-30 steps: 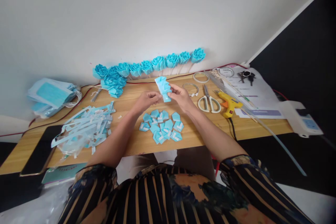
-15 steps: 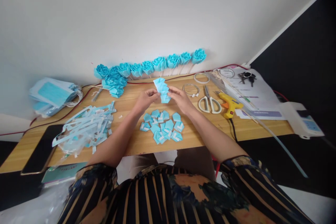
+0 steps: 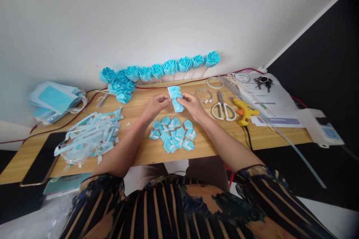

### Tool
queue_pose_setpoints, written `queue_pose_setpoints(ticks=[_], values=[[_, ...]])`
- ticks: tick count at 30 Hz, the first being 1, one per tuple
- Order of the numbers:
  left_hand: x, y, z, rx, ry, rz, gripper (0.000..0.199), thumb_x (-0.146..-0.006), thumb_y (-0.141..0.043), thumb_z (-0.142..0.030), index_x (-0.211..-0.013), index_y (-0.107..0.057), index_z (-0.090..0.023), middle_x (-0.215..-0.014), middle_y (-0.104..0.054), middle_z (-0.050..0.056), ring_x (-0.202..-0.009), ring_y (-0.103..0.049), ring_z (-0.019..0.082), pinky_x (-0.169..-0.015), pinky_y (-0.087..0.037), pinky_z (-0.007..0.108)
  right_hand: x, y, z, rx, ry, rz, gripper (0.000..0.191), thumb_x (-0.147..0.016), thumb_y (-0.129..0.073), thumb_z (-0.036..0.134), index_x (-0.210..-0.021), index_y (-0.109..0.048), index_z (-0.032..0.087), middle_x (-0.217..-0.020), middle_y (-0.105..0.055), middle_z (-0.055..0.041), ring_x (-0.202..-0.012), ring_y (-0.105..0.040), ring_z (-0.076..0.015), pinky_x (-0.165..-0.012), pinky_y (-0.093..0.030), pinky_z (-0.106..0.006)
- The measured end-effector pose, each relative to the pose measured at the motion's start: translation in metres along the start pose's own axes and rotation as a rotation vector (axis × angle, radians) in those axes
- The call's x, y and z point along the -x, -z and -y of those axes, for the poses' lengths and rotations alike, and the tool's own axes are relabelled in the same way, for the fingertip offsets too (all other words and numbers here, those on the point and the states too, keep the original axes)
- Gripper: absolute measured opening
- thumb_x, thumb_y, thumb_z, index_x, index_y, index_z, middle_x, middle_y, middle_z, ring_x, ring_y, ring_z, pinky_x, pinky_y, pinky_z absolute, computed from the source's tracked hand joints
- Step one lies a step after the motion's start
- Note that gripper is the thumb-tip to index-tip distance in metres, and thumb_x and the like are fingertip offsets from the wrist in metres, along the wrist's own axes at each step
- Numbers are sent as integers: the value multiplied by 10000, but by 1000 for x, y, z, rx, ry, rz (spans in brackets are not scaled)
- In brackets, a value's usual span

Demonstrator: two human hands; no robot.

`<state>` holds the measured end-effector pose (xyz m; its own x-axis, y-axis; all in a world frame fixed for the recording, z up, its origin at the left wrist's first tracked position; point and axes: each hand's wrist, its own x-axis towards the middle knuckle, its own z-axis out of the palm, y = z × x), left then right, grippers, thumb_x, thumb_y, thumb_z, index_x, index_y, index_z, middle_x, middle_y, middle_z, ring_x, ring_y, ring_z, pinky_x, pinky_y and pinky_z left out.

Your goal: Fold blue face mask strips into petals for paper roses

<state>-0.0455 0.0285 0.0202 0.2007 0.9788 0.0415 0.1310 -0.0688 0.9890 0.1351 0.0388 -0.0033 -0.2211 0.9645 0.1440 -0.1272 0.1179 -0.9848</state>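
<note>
A light blue strip of overlapping folded pieces is held upright above the wooden table, between my two hands. My left hand pinches its left edge with closed fingers. On its right side, the thumb of my right hand presses on the front, with the fingers behind. Below the hands lies a loose group of small folded blue pieces, some showing white strips.
Blue fabric roses line the wall. Cut scraps, face masks and a phone lie left. Scissors, wire coils, a yellow glue gun, keys and papers lie right.
The blue strip has turned a little and shifted slightly right and down. My right thumb now lies further over its front face.
</note>
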Motion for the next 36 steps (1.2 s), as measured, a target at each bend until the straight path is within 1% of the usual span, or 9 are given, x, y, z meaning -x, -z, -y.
queue_pose_setpoints(ticks=[11,17,20,22,25,27,30,33,36], values=[[1,2,0,-32,-5,-17,297,-689,-685,-437,-651,-571,-165,-576,-468,-38,-545,-377,81,-549,-313,245,0,0,-1,12,-9,-31,308,-698,-746,489,-732,-654,197,-653,-593,36,-619,-511,-118,-605,-415,-256],[-2,7,2,-36,5,-94,308,-696,-675,-445,-637,-549,-170,-565,-471,-33,-532,-384,83,-547,-316,243,-3,2,-2,-82,-36,-60,342,-703,-744,479,-916,-731,211,-860,-718,-3,-829,-628,-156,-819,-495,-301],[-10,17,14,-69,31,-183,287,-695,-639,-447,-665,-569,-170,-558,-483,-31,-516,-384,90,-534,-300,242,-5,4,-3,-102,-41,-90,382,-721,-727,502,-979,-726,220,-929,-724,-29,-895,-641,-168,-833,-508,-319],[-15,28,23,-168,42,-254,261,-700,-601,-425,-656,-581,-169,-554,-495,-24,-519,-388,99,-535,-292,244,-5,5,-3,-99,-45,-116,388,-724,-721,512,-981,-720,221,-939,-720,-40,-885,-636,-165,-816,-515,-320],[-19,48,32,-492,69,-311,232,-713,-564,-373,-610,-601,-168,-543,-529,-5,-547,-423,124,-549,-278,252,-7,6,-3,-114,-47,-142,387,-714,-728,507,-971,-720,217,-913,-711,-38,-829,-621,-149,-780,-523,-305],[-19,61,33,-720,105,-318,278,-752,-549,-383,-593,-623,-167,-517,-533,9,-557,-445,142,-553,-260,265,-7,7,-3,-124,-39,-148,375,-711,-731,494,-958,-722,213,-891,-705,-35,-806,-613,-140,-752,-523,-291],[-15,76,28,-889,135,-347,390,-823,-515,-454,-621,-672,-161,-535,-572,40,-574,-495,167,-561,-263,288,-8,7,-4,-132,-33,-153,348,-713,-728,478,-937,-722,212,-868,-699,-30,-785,-608,-133,-731,-520,-283],[-13,82,20,-961,50,-343,353,-831,-531,-425,-704,-720,-155,-687,-680,73,-656,-568,198,-593,-312,296,-8,7,-4,-124,-29,-160,337,-710,-727,481,-922,-719,218,-857,-699,-28,-783,-608,-136,-722,-524,-284],[-14,81,16,-1045,-127,-213,243,-803,-545,-290,-836,-753,-168,-898,-740,92,-839,-625,239,-707,-390,296,-9,7,-5,-124,-34,-164,336,-703,-731,480,-915,-717,219,-848,-698,-25,-780,-609,-136,-718,-528,-284]])
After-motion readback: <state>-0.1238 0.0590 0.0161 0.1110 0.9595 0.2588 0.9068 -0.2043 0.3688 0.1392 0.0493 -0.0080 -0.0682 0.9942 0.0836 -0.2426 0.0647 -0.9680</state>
